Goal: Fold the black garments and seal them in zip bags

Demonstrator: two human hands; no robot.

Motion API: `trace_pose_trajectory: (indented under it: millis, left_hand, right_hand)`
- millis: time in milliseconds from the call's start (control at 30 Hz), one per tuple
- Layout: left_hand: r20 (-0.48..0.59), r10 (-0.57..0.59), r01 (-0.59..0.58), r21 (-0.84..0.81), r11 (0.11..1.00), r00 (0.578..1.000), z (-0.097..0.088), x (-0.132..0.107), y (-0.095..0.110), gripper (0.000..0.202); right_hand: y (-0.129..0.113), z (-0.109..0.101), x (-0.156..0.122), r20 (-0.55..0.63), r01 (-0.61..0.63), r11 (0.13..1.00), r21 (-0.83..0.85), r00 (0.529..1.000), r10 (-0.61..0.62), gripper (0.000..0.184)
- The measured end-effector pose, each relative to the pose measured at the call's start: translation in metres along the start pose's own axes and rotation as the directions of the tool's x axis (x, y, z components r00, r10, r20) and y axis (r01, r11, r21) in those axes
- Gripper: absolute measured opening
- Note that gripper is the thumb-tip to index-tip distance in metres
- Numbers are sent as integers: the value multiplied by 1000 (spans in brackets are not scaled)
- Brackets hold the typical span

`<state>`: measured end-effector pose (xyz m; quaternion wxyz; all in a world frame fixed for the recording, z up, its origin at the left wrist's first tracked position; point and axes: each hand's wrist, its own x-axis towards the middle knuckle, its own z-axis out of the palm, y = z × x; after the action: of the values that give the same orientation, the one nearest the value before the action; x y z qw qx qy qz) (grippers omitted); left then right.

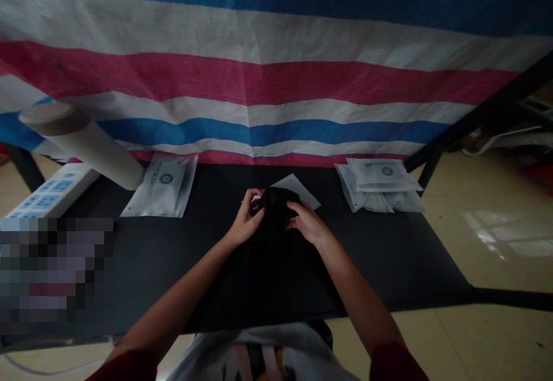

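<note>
Both hands meet over the middle of a black table [389, 254]. My left hand [246, 219] and my right hand [309, 222] each have their fingers curled onto a bundle of black cloth [276, 211] held between them. Just behind the cloth lies a white plastic pouch [300, 188], partly covered by it. The lower part of the cloth blends into the dark tabletop and is hard to make out.
A flat printed pouch [162, 188] lies at the back left, a stack of similar pouches [380, 188] at the back right. A cardboard tube [82, 139] and a white power strip [47, 191] sit far left. A striped tarp [259, 81] hangs behind.
</note>
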<state>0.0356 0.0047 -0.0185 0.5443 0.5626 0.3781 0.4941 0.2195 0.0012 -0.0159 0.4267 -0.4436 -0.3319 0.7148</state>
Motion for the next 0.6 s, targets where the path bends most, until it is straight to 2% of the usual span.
trace_pose_trajectory:
  millis: [100, 233, 300, 367, 467, 600]
  left_hand:
    - [30, -22, 22, 1, 1000, 999, 0, 0, 4, 30]
    - [97, -121, 101, 184, 978, 988, -4, 0, 6, 35]
    - [158, -134, 85, 284, 955, 978, -6, 1, 5, 33]
    - [196, -109, 44, 312, 949, 975, -8, 2, 4, 23]
    - [165, -115, 77, 222, 972, 979, -8, 5, 2, 23]
    - [46, -255, 257, -31, 966, 966, -4, 4, 0, 32]
  right_hand:
    - [-2, -2, 2, -74, 11, 998, 61, 997, -6, 37]
    - [0, 1, 5, -143, 3, 996, 95, 990, 11, 37]
    - [1, 2, 5, -153, -20, 993, 116, 988, 38, 37]
    - [1, 2, 6, -133, -48, 989, 139, 989, 67, 40]
    - [1, -3, 8, -91, -61, 987, 149, 993, 75, 44]
    - [1, -8, 9, -113, -42, 985, 169, 992, 62, 30]
